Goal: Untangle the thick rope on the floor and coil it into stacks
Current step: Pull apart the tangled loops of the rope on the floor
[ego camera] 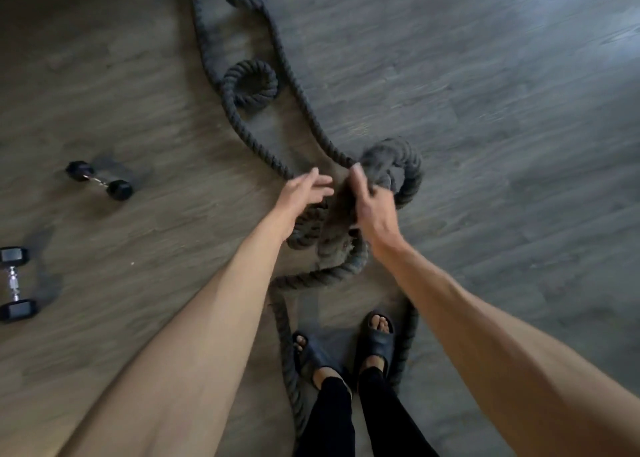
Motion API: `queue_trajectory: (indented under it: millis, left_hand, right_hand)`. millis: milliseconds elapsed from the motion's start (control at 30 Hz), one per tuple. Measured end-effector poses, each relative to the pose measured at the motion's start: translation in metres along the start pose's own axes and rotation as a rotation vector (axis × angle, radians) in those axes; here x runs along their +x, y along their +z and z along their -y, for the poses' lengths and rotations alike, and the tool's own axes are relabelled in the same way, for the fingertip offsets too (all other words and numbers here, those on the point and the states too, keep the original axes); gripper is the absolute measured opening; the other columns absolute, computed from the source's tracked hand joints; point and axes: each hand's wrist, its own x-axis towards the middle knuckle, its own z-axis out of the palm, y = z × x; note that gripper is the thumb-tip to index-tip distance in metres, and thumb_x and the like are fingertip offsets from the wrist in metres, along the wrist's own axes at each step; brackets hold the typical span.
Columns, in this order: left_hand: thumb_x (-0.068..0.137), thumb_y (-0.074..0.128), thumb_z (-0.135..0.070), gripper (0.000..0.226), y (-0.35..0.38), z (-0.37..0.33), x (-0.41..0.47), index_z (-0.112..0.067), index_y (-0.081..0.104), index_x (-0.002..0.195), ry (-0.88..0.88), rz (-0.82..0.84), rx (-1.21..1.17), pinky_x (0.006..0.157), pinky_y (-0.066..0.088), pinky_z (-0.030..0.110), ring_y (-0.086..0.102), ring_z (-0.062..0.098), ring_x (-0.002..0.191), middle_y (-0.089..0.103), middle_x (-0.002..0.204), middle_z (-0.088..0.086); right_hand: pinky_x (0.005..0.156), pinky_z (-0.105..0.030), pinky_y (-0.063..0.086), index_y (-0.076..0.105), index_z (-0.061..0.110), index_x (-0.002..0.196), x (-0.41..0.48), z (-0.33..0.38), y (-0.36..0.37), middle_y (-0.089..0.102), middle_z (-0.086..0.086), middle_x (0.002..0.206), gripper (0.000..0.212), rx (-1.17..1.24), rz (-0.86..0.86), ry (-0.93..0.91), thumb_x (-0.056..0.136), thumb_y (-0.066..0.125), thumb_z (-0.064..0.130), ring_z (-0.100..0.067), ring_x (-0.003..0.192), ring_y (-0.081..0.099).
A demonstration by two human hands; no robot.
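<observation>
A thick dark twisted rope (298, 86) snakes over the wood floor from the top of the view down to my feet. It forms a small loop (250, 84) in the middle and a knotted tangle (391, 169) just ahead of me. My right hand (372, 204) grips a raised strand of that tangle, fingers curled around it. My left hand (304, 188) hovers beside the tangle with fingers spread, holding nothing. More rope runs in a loop around my sandalled feet (346, 349).
Two black hex dumbbells lie on the floor at the left: one (99, 180) farther out, one (14, 283) at the frame's edge. Bare wood floor (502, 127) spreads to the right of the rope.
</observation>
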Motion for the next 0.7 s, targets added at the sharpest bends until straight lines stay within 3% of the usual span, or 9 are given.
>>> queue_trajectory:
  millis: [67, 133, 300, 400, 433, 467, 533, 600, 700]
  left_hand:
    - [0.092, 0.036, -0.070, 0.064, 0.003, 0.040, 0.001, -0.017, 0.071, 0.104, -0.069, 0.037, 0.059, 0.082, 0.045, 0.027, 0.065, 0.014, 0.088, 0.074, 0.093, -0.003]
    - [0.067, 0.034, -0.096, 0.101, 0.010, 0.088, 0.027, -0.013, 0.073, 0.108, -0.086, 0.039, 0.086, 0.105, 0.042, 0.041, 0.064, 0.025, 0.108, 0.073, 0.108, 0.008]
    - [0.077, 0.031, -0.072, 0.084, 0.027, 0.046, -0.012, 0.003, 0.068, 0.090, 0.014, -0.109, -0.080, 0.090, 0.049, 0.055, 0.066, 0.039, 0.085, 0.070, 0.080, 0.025]
    - [0.099, 0.028, -0.058, 0.068, 0.029, 0.007, -0.011, -0.008, 0.051, 0.139, -0.104, -0.146, -0.203, 0.109, 0.039, 0.046, 0.050, 0.031, 0.128, 0.051, 0.142, 0.015]
    - [0.101, 0.029, -0.054, 0.064, 0.030, -0.007, -0.009, -0.010, 0.043, 0.145, -0.142, -0.106, -0.194, 0.110, 0.039, 0.045, 0.047, 0.029, 0.131, 0.045, 0.148, 0.011]
    - [0.100, 0.033, -0.053, 0.061, 0.031, -0.018, -0.005, -0.011, 0.045, 0.143, -0.174, -0.060, -0.187, 0.104, 0.044, 0.046, 0.054, 0.029, 0.125, 0.050, 0.144, 0.011]
    - [0.098, 0.042, -0.048, 0.050, 0.033, -0.035, -0.002, -0.007, 0.060, 0.121, -0.193, 0.020, -0.181, 0.073, 0.057, 0.041, 0.069, 0.028, 0.081, 0.070, 0.105, 0.015]
    - [0.098, 0.047, -0.036, 0.035, 0.033, -0.045, -0.008, -0.004, 0.061, 0.092, -0.170, 0.090, -0.189, 0.052, 0.055, 0.035, 0.061, 0.025, 0.047, 0.064, 0.064, 0.015]
    - [0.100, 0.047, -0.028, 0.031, 0.023, -0.051, -0.004, -0.005, 0.059, 0.082, -0.089, 0.082, -0.320, 0.053, 0.056, 0.035, 0.064, 0.027, 0.052, 0.064, 0.065, 0.016]
  right_hand:
    - [0.094, -0.047, 0.055, 0.074, 0.007, 0.095, 0.028, 0.020, -0.013, 0.076, -0.008, 0.097, 0.108, 0.245, -0.145, 0.123, 0.053, 0.045, 0.103, -0.026, 0.097, 0.072]
    - [0.094, -0.047, 0.055, 0.072, 0.008, 0.091, 0.039, 0.038, -0.024, 0.076, -0.008, 0.098, 0.104, 0.414, -0.229, 0.206, 0.051, 0.046, 0.101, -0.029, 0.094, 0.072]
    - [0.098, -0.046, 0.053, 0.063, 0.006, 0.120, 0.026, 0.018, -0.030, 0.067, -0.014, 0.125, 0.073, 0.681, -0.213, 0.260, 0.094, 0.036, 0.069, -0.031, 0.110, 0.066]
    - [0.091, -0.047, 0.058, 0.064, 0.011, 0.111, -0.005, -0.027, -0.017, 0.072, -0.013, 0.109, 0.033, 0.295, 0.023, 0.132, 0.099, 0.041, 0.032, -0.026, 0.099, 0.070]
    - [0.093, -0.042, 0.056, 0.061, 0.015, 0.120, -0.016, -0.046, -0.010, 0.071, -0.007, 0.113, 0.030, 0.065, 0.175, 0.077, 0.092, 0.051, 0.024, -0.023, 0.104, 0.067]
    - [0.097, -0.037, 0.052, 0.053, 0.018, 0.132, -0.028, -0.060, -0.004, 0.067, -0.004, 0.121, 0.045, -0.151, 0.345, 0.043, 0.087, 0.058, 0.019, -0.021, 0.112, 0.063]
    - [0.099, -0.031, 0.046, 0.040, 0.019, 0.145, -0.042, -0.080, 0.008, 0.060, -0.004, 0.132, 0.067, -0.340, 0.510, -0.075, 0.083, 0.067, 0.020, -0.019, 0.121, 0.056]
    - [0.091, -0.026, 0.045, 0.046, 0.017, 0.140, -0.045, -0.075, 0.011, 0.063, -0.004, 0.129, 0.059, -0.302, 0.411, -0.127, 0.089, 0.071, 0.028, -0.017, 0.115, 0.058]
    - [0.080, -0.032, 0.049, 0.061, 0.013, 0.117, -0.042, -0.055, 0.009, 0.072, -0.006, 0.108, 0.042, -0.328, 0.245, -0.184, 0.092, 0.065, 0.046, -0.024, 0.101, 0.066]
